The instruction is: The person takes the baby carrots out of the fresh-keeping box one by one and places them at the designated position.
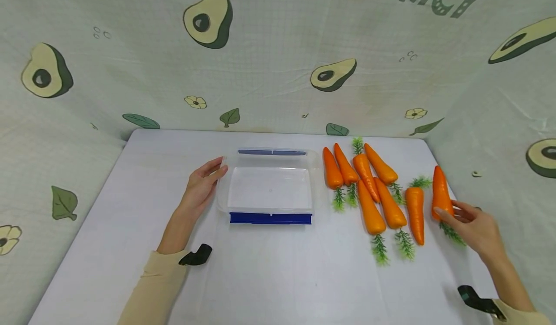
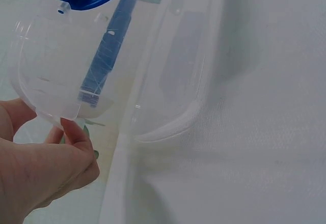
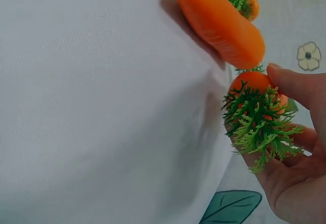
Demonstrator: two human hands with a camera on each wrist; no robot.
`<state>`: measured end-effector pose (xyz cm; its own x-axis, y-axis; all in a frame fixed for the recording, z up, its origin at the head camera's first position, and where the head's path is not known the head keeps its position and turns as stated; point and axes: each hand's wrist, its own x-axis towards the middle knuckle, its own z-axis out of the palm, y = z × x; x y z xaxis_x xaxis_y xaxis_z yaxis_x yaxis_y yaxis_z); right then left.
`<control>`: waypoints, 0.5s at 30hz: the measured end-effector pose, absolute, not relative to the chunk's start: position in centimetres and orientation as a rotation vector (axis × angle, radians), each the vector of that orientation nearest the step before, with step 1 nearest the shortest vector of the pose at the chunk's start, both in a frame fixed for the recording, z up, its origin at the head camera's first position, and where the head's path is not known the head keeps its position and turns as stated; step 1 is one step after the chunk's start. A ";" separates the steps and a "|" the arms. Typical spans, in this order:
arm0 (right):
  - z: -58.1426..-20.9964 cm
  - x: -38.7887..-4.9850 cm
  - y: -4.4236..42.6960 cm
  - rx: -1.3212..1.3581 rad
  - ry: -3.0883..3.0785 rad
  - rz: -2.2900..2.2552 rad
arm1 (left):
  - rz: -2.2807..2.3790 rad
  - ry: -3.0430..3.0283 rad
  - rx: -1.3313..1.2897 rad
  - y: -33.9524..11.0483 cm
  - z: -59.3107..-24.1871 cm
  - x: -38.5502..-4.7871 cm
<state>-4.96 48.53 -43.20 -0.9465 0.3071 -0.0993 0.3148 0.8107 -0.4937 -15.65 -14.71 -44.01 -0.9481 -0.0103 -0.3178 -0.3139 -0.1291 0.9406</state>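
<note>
A clear plastic food container (image 1: 269, 190) with blue clip flaps (image 1: 271, 218) lies on the white table. My left hand (image 1: 201, 187) pinches its left rim between thumb and fingers; the left wrist view also shows this grip on the clear rim (image 2: 30, 104). At the far right my right hand (image 1: 478, 231) holds an orange toy carrot (image 1: 440, 190) by its thick end. That carrot's green leafy top (image 3: 262, 122) hangs by the palm in the right wrist view. Just left of it lies another carrot (image 1: 415, 211), leaves pointing away from me.
Several more carrots (image 1: 369, 211) lie in a loose group between the container and my right hand, some touching or overlapping. A cloth with avocado prints (image 1: 269, 74) hangs behind and beside the white table (image 1: 278, 276).
</note>
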 end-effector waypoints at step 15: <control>-44.1 -5.8 48.8 0.651 2.872 -0.735 | 2.203 1.919 -0.346 -14.7 -44.1 -15.6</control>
<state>-5.76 48.82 -44.06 -0.9025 0.3794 -0.2037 0.4306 0.7914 -0.4339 -15.63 -14.67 -44.06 -0.9528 -0.0036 -0.3034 -0.3001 -0.1379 0.9439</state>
